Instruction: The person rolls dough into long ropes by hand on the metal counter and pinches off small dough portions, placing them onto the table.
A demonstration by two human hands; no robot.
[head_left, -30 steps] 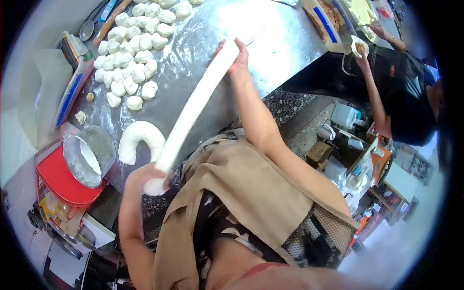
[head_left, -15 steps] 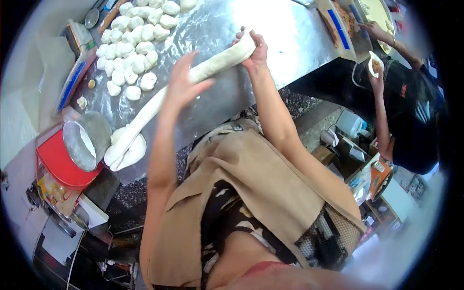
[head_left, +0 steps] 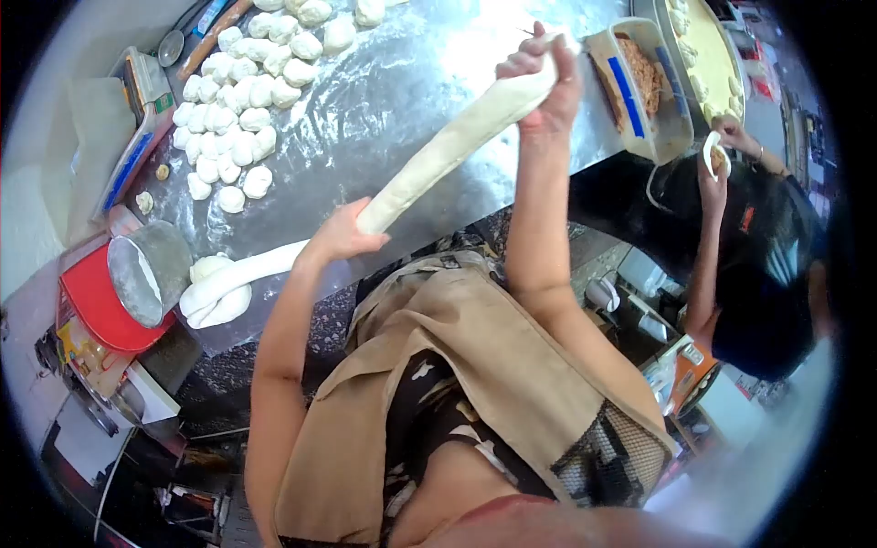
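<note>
A long white dough rope [head_left: 457,146] stretches diagonally above the metal table. My right hand [head_left: 551,87] grips its thick upper end, fingers curled around it. Lower down, my left hand [head_left: 343,233] is wrapped around the rope near its middle. Beyond that hand, the thinner part of the rope droops onto a folded mass of dough [head_left: 224,297] at the table's near left. Many small floured dough pieces [head_left: 242,119] lie grouped on the left of the table.
A metal bowl with flour [head_left: 151,274] stands by a red container [head_left: 100,301] at left. A tub of filling [head_left: 671,137] sits at right, beside a round tray [head_left: 708,55] of shaped pieces. A co-worker's hands [head_left: 717,164] hold a filled wrapper there.
My right hand has moved up and right with the rope's end, lengthening the raised stretch. My left hand, fingers spread before, has come down and closed around the rope.
</note>
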